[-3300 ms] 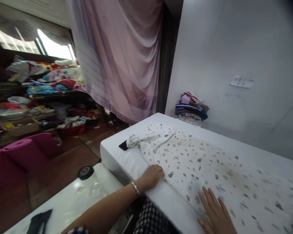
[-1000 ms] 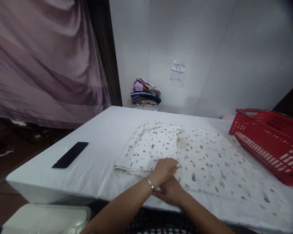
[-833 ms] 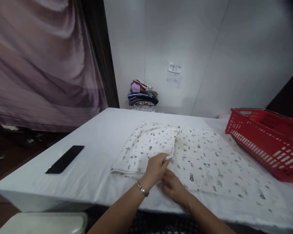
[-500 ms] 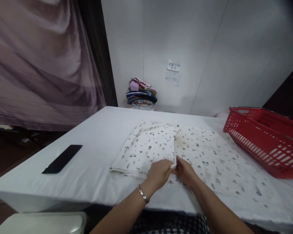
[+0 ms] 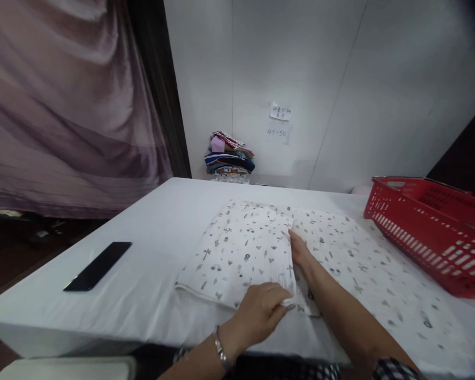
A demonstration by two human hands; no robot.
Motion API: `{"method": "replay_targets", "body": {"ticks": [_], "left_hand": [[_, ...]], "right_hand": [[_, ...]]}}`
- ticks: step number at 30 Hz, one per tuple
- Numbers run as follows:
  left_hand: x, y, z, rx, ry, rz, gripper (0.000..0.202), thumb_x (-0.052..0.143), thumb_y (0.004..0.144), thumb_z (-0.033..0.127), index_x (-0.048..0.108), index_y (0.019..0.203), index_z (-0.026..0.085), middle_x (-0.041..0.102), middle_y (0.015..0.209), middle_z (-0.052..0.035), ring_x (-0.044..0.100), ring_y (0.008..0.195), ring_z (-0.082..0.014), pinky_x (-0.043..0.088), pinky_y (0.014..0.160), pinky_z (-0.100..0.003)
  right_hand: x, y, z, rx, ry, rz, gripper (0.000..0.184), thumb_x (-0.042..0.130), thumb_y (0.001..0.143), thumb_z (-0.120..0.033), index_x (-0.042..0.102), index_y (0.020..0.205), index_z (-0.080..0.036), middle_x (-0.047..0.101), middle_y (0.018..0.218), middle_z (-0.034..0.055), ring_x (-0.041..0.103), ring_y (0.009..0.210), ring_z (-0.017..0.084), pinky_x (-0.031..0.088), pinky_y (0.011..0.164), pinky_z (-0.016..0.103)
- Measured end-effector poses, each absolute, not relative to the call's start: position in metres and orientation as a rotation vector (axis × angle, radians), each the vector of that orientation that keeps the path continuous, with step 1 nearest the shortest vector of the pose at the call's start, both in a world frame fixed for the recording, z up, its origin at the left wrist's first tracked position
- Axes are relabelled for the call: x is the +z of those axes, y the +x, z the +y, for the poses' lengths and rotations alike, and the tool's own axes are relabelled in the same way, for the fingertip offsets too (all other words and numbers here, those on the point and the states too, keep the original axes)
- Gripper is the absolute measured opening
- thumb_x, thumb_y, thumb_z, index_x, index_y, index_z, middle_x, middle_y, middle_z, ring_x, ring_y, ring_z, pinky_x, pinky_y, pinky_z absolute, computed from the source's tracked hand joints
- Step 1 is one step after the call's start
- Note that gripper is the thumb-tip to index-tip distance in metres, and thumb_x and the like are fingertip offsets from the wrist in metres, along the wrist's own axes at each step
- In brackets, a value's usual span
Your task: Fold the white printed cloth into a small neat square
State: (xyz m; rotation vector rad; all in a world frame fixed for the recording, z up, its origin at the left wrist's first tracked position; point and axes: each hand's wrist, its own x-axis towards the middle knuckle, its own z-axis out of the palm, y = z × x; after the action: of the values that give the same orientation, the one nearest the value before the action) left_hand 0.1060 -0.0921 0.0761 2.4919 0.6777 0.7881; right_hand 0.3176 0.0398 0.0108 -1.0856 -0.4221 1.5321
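Observation:
A white cloth printed with small grey-green motifs (image 5: 245,248) is spread on the table, its left part doubled over into layers. The single layer (image 5: 364,264) stretches out to the right. My left hand (image 5: 263,311), with a silver bracelet at the wrist, is closed on the near corner of the folded part and lifts it slightly. Along the right edge of the fold lies my right hand (image 5: 301,253), its fingers stretched out against the cloth and partly hidden by it.
The table has a white cover (image 5: 150,232). A black flat phone-like slab (image 5: 98,266) lies at its left. At the right stands a red plastic basket (image 5: 427,232). Folded clothes are stacked (image 5: 229,155) by the back wall. A pale stool (image 5: 67,368) is below at left.
My right hand has slid away from the corner, up along the fold's edge. My left hand has pulled the near corner slightly towards me and right, and the folded layer looks flatter.

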Motion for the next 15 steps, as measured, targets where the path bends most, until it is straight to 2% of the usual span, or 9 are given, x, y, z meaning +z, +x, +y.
{"method": "replay_targets", "body": {"ticks": [9, 12, 15], "left_hand": [[0.110, 0.073, -0.097, 0.739, 2.190, 0.599, 0.017, 0.048, 0.087, 0.028, 0.062, 0.084, 0.020, 0.061, 0.072, -0.0016, 0.055, 0.068, -0.0114, 0.040, 0.065, -0.022], [0.115, 0.059, -0.090, 0.832, 2.032, 0.681, 0.019, 0.050, 0.085, 0.029, 0.062, 0.075, 0.018, 0.058, 0.066, -0.0012, 0.052, 0.063, -0.0113, 0.040, 0.061, -0.022], [0.115, 0.048, -0.080, 1.040, 1.742, 0.892, 0.027, 0.054, 0.081, 0.037, 0.060, 0.064, 0.016, 0.050, 0.056, 0.0005, 0.045, 0.053, -0.0100, 0.037, 0.050, -0.021]], "right_hand": [[0.007, 0.348, 0.083, 1.395, -1.073, -0.425, 0.046, 0.032, 0.089, -0.051, 0.058, 0.107, -0.017, 0.069, 0.089, 0.0089, 0.064, 0.084, 0.024, 0.051, 0.077, 0.039], [0.008, 0.362, 0.088, 1.348, -1.067, -0.423, 0.039, 0.030, 0.090, -0.047, 0.056, 0.102, -0.020, 0.067, 0.082, 0.0056, 0.063, 0.076, 0.022, 0.052, 0.069, 0.037], [0.008, 0.374, 0.089, 1.318, -1.071, -0.438, 0.023, 0.040, 0.086, -0.037, 0.056, 0.091, -0.020, 0.064, 0.071, 0.0028, 0.061, 0.064, 0.019, 0.051, 0.060, 0.031]]}}
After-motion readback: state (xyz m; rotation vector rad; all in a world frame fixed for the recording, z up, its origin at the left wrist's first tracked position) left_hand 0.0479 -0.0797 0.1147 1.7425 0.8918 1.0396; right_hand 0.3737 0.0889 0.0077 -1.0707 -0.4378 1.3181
